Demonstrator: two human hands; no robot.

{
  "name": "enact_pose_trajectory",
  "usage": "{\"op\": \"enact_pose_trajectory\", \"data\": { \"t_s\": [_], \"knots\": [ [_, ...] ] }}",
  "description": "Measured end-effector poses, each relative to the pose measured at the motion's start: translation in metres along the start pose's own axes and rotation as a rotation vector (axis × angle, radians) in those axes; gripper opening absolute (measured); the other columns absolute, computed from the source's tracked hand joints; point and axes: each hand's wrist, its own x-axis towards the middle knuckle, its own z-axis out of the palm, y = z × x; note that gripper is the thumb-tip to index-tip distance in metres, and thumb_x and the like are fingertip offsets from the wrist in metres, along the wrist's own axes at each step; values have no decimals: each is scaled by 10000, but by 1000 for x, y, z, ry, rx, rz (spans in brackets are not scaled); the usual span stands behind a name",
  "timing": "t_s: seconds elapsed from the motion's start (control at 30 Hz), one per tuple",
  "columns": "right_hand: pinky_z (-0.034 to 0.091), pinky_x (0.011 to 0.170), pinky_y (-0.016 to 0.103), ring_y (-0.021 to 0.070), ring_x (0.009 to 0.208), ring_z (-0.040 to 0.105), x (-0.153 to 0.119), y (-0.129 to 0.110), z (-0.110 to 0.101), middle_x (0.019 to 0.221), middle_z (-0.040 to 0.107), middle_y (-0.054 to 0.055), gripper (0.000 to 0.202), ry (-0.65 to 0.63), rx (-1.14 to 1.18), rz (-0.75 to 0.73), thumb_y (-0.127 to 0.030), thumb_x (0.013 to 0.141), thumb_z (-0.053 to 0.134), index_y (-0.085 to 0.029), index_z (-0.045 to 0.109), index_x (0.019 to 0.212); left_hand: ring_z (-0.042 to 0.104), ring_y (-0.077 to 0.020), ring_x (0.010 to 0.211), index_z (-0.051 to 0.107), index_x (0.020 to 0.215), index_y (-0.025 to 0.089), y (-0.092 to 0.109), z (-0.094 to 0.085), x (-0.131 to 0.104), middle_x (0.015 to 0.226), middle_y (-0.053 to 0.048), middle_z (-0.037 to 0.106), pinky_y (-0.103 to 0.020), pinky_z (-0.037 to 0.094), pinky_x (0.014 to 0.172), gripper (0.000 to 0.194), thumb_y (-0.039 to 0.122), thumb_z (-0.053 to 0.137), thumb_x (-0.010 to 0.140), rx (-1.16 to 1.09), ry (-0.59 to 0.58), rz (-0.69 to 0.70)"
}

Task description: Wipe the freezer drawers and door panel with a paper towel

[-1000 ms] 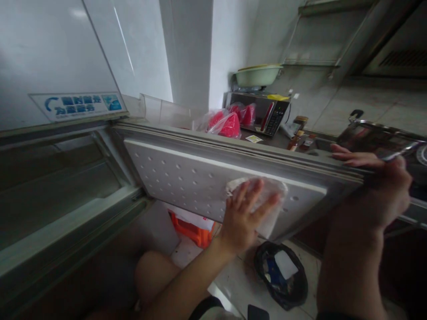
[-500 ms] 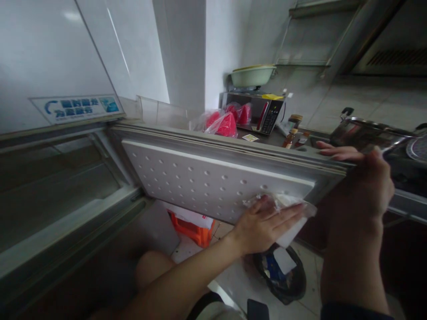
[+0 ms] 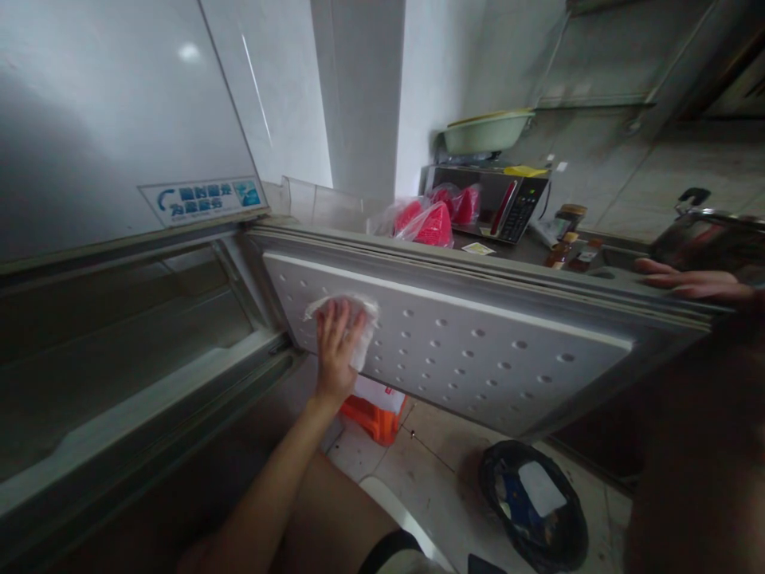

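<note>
My left hand presses a thin white wipe flat against the inner panel of the open refrigerator door, towards its hinge side. The fingers lie over the wipe and part of it shows around them. The panel is white, with rows of small round dimples. At the far right, the fingers of my right hand are hooked over the upper edge of the same door. The rest of that hand is dark and partly cut off by the frame.
Left of the door is the open refrigerator compartment. Below stand a black-lined trash bin and an orange stool. Behind the door, a counter carries a microwave, pink items in plastic bags, small bottles and a pot.
My left hand has moved the wipe left across the panel, from near the free edge to near the hinge side. My right hand stays on the door edge. The view has shifted left.
</note>
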Motion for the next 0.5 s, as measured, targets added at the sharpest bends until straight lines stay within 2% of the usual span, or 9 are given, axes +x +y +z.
{"op": "enact_pose_trajectory", "data": {
  "t_s": [0.1,0.23,0.33,0.5],
  "knots": [
    [373,1062,576,249,728,683,1,3,1,531,588,57,586,35,-5,-44,-211,896,227,-210,651,491,139,-206,1504,316,1519,282,-27,-12,4,1631,2,184,-439,107,1232,680,41,354,884,-95,156,-227],
    [365,1056,591,263,735,691,2,4,2,550,603,61,594,35,-37,-44,-236,901,221,-216,646,486,194,-177,1492,412,1480,193,-44,-21,27,1611,-36,254,-349,118,1233,624,72,383,868,-199,342,-437],
    [377,1043,572,256,752,691,1,4,1,569,610,52,608,18,-42,-30,-242,918,212,-214,657,505,229,-171,1481,468,1442,162,-47,-28,48,1579,-51,337,-324,134,1229,575,104,405,873,-215,397,-483],
    [391,1023,532,250,734,683,0,4,2,554,593,46,621,-5,-36,-46,-265,925,215,-211,672,509,237,-190,1480,583,1339,176,-45,-38,67,1563,-60,372,-319,153,1228,462,144,405,914,-190,374,-407]
  ]
}}
